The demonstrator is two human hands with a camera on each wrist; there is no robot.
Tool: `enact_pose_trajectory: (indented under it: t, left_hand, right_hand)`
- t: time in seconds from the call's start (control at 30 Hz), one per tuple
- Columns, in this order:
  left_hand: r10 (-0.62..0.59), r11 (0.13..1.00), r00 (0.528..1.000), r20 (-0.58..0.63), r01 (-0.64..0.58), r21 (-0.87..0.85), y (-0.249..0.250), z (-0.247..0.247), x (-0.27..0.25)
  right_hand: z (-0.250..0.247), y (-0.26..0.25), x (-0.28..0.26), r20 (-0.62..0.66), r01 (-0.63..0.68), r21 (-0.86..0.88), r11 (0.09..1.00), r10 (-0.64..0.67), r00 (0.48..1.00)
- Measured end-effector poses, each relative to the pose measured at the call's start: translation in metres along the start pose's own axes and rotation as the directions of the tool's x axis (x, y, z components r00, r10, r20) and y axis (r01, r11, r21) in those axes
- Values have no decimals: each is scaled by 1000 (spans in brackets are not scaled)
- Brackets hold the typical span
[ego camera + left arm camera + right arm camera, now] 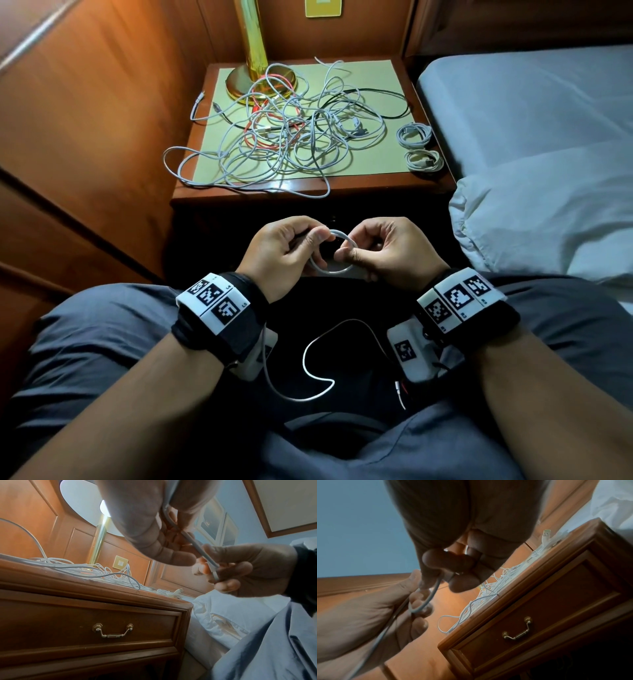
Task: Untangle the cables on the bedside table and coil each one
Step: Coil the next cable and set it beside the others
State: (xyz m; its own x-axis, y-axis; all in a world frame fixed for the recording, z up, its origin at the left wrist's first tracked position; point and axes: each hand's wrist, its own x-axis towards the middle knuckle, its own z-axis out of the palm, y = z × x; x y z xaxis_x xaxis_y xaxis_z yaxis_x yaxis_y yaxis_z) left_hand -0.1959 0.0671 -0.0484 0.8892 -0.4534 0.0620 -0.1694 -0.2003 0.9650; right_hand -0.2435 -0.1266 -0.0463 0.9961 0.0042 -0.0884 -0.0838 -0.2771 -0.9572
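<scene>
The person sits facing the bedside table [424, 178], both hands up in front of it & working one white cable [329, 270] into a small loop. Left hand [284, 257] has thumb & curled fingers pinching the loop's top; right hand [387, 253] pinches the same loop w/ thumb against forefinger, other fingers curled under. The cable's loose tail [308, 370] hangs down over the lap, so winding is prob. only part done. The main tangle [284, 137], white w/ red & black strands, lies mid-table round the brass lamp base [239, 82]; two finished coils [416, 145] sit at the table's right edge. To do this step well: keep the left pinch fixed as anchor, feed the tail w/ the right hand in even turns matching the first loop, let the cable roll btwn fingers so no twist builds, and watch that the tail doesn't snag on the wrist gear.
</scene>
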Motion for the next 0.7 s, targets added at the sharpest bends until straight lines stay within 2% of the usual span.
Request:
enact_pose_trajectory:
  t: [0.1,0.23,0.33,0.47,0.6,0.7]
  left_hand:
    - [34,999,999,-19,-34,14,0,-1,3]
    - [30,1000,998,-48,-30,0,-1,-6,5]
    - [10,999,998,-65,-14,-53,-2,-10,7]
    - [2,993,997,-72,-10,-117,-3,-12,9]
    - [-16,990,998,-56,8,-139,-4,-14,10]
    - [-54,968,995,-87,30,-250,-3,-10,12]
  right_hand:
    - [-1,0,0,65,-48,57,997,44,997]
    - [-3,-2,0,197,-144,258,955,93,976]
    - [-7,2,1,224,-182,358,916,105,969]
    - [-7,0,2,180,-129,266,955,83,980]
    - [-7,-2,2,75,-50,114,992,42,996]
    - [-9,0,3,-7,15,29,999,-14,1000]
